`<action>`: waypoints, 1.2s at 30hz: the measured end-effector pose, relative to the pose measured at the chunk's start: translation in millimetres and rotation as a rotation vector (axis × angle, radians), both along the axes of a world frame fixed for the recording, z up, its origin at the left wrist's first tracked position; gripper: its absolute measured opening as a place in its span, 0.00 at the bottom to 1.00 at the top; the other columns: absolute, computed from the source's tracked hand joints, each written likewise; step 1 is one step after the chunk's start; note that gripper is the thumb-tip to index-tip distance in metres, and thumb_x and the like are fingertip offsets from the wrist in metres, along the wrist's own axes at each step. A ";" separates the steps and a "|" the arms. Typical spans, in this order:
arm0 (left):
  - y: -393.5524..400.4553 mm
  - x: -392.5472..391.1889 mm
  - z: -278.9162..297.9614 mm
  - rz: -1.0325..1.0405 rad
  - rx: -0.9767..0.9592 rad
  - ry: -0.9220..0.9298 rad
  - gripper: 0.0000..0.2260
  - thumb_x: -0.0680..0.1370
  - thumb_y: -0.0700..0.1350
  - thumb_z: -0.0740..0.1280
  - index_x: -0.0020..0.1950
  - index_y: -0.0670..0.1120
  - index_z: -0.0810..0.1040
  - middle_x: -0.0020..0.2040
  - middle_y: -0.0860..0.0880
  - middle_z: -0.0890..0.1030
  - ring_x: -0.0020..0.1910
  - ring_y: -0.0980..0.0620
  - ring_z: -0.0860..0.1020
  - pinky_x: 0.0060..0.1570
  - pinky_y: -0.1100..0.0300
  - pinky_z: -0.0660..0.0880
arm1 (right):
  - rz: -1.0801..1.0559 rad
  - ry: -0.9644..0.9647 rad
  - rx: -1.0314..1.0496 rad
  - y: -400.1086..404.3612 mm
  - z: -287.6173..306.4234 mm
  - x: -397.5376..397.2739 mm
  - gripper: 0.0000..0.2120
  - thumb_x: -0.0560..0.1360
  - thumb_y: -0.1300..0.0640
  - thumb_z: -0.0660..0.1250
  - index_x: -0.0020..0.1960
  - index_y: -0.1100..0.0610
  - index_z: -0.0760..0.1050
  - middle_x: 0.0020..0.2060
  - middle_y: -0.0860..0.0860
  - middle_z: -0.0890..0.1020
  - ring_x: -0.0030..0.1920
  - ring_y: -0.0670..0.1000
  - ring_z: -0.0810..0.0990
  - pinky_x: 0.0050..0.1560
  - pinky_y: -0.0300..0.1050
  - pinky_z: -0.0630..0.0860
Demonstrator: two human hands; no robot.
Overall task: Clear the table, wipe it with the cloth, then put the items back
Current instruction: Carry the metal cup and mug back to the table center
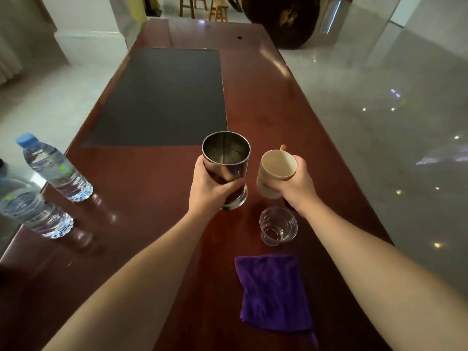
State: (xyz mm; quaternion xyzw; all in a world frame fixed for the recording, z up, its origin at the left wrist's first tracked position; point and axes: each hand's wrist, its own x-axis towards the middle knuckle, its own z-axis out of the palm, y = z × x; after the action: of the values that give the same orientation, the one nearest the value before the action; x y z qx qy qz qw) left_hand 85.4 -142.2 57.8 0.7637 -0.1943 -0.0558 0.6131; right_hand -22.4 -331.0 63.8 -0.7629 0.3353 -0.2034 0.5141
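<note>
My left hand (211,191) grips a tall steel cup (226,158) around its lower half, upright, its mouth empty. My right hand (297,184) holds a beige cup (277,165) tilted toward me, beside the steel cup. Just below my right wrist a clear glass (278,226) stands on the dark red wooden table (141,188). A folded purple cloth (273,292) lies nearer to me, between my forearms. Two water bottles stand at the left edge, one with a blue cap (54,168) and one closer (33,211).
A large black mat (167,97) covers the table's middle left. The table's right edge runs diagonally beside a glossy tiled floor (379,122). Wooden stools (202,6) and a big dark round object (281,21) stand beyond the far end.
</note>
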 end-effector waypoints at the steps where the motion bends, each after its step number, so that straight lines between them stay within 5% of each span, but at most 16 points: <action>1: -4.5 1.8 -4.9 -0.004 0.001 0.011 0.34 0.55 0.59 0.81 0.52 0.75 0.64 0.52 0.73 0.74 0.54 0.70 0.74 0.49 0.68 0.71 | -0.001 0.007 0.011 -3.7 -6.2 1.0 0.43 0.52 0.39 0.82 0.61 0.39 0.65 0.51 0.38 0.78 0.48 0.36 0.77 0.45 0.36 0.72; 9: -25.8 6.7 -33.7 -0.038 0.019 0.043 0.37 0.56 0.57 0.81 0.54 0.77 0.63 0.54 0.76 0.72 0.56 0.73 0.72 0.47 0.75 0.70 | 0.026 0.046 0.052 -26.2 -46.8 1.4 0.44 0.52 0.41 0.82 0.63 0.40 0.64 0.54 0.41 0.78 0.55 0.42 0.77 0.54 0.44 0.75; 20: -31.8 10.5 -56.3 -0.046 0.056 0.075 0.41 0.57 0.59 0.81 0.63 0.66 0.62 0.59 0.69 0.72 0.59 0.71 0.71 0.54 0.72 0.67 | 0.033 0.032 0.067 -33.3 -67.9 11.4 0.46 0.51 0.38 0.81 0.64 0.40 0.64 0.54 0.39 0.77 0.55 0.41 0.76 0.49 0.39 0.72; 27: -31.2 10.9 -57.4 -0.059 0.079 0.098 0.42 0.56 0.58 0.82 0.63 0.71 0.60 0.59 0.71 0.70 0.61 0.71 0.69 0.56 0.71 0.67 | 0.037 0.045 0.068 -33.4 -69.4 12.5 0.46 0.50 0.38 0.81 0.63 0.38 0.62 0.53 0.37 0.76 0.52 0.35 0.76 0.47 0.35 0.71; 31: -27.9 12.5 -52.6 -0.095 0.117 0.120 0.42 0.54 0.59 0.82 0.58 0.77 0.59 0.57 0.74 0.71 0.59 0.73 0.70 0.54 0.70 0.68 | 0.077 0.129 0.058 -34.2 -63.5 9.8 0.54 0.51 0.37 0.81 0.70 0.41 0.57 0.60 0.38 0.74 0.58 0.42 0.75 0.54 0.40 0.72; 34: -22.7 15.5 -43.3 -0.127 0.161 0.123 0.46 0.55 0.58 0.82 0.67 0.65 0.62 0.63 0.64 0.74 0.63 0.64 0.73 0.62 0.59 0.73 | 0.115 0.243 0.043 -37.4 -51.7 5.5 0.64 0.52 0.39 0.79 0.78 0.45 0.45 0.72 0.47 0.66 0.69 0.50 0.66 0.65 0.47 0.65; 36: -17.4 16.9 -32.5 -0.118 0.243 0.120 0.54 0.58 0.60 0.82 0.77 0.53 0.56 0.74 0.53 0.67 0.72 0.55 0.67 0.71 0.51 0.66 | 0.103 0.292 -0.005 -39.2 -43.1 2.4 0.58 0.58 0.47 0.76 0.78 0.47 0.44 0.76 0.50 0.60 0.73 0.53 0.62 0.66 0.47 0.62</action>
State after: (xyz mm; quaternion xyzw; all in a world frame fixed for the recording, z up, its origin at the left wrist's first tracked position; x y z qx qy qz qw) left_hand 102.3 -159.6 25.2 0.8147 -0.1937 -0.1607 0.5224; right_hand -20.0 -370.2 20.7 -0.8017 0.3663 -0.0646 0.4678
